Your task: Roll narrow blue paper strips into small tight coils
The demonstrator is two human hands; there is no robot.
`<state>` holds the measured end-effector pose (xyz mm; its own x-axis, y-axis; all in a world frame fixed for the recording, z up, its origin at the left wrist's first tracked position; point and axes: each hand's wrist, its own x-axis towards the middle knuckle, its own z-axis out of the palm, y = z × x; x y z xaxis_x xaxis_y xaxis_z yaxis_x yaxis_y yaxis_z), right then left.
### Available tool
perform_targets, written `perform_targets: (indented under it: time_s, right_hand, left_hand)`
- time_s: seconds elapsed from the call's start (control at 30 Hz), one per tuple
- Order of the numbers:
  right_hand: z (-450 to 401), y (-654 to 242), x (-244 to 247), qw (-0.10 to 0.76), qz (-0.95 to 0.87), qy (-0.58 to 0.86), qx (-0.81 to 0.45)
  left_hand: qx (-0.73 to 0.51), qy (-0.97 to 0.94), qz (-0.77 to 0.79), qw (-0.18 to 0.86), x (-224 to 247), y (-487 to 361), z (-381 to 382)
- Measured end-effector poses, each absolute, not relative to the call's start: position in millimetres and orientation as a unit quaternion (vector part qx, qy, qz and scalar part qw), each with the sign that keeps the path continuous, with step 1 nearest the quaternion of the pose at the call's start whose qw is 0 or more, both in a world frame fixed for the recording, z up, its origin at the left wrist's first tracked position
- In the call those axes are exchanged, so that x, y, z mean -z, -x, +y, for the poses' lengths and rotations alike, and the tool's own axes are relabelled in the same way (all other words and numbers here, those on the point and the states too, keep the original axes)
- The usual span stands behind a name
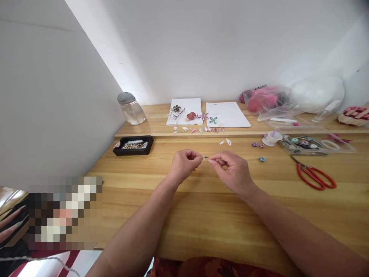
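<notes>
My left hand (186, 164) and my right hand (232, 169) are raised over the middle of the wooden table (201, 215), fingertips a short gap apart. Each is closed in a pinch. Between them shows a tiny dark and pale piece (205, 157), too small to name, reaching from the left fingertips toward the right ones. White petal-shaped pieces (228, 142) lie just beyond my right hand. Small thread spools, one purple (254, 144) and one blue (262, 159), stand to its right. Several coloured petals (201, 130) lie in a row behind the hands.
Red-handled scissors (315, 177) lie at the right, near a clear box (309, 144) and white cup (272, 138). A black bead tray (133, 146) and bottle (132, 109) stand left. Flower ornaments (191, 115) rest on paper (186, 103). Plastic bags (268, 100) sit back right.
</notes>
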<state>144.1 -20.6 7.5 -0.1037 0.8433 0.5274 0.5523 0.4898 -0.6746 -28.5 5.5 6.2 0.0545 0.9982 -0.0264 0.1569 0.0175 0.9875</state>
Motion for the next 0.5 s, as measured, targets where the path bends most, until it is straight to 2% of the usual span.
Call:
perform_targets:
  time_s: [0.13,0.5]
  right_hand:
    - [-15.1,-150.9,-10.7,0.459,-0.750,0.461,-0.123]
    - [-11.0,-152.2,-8.8,0.478,-0.726,0.461,-0.180]
  left_hand:
    - [-0.397,-0.566,0.525,0.497,-9.8,29.7,2.3]
    - [-0.358,-0.587,0.497,0.529,-9.2,30.9,-0.1]
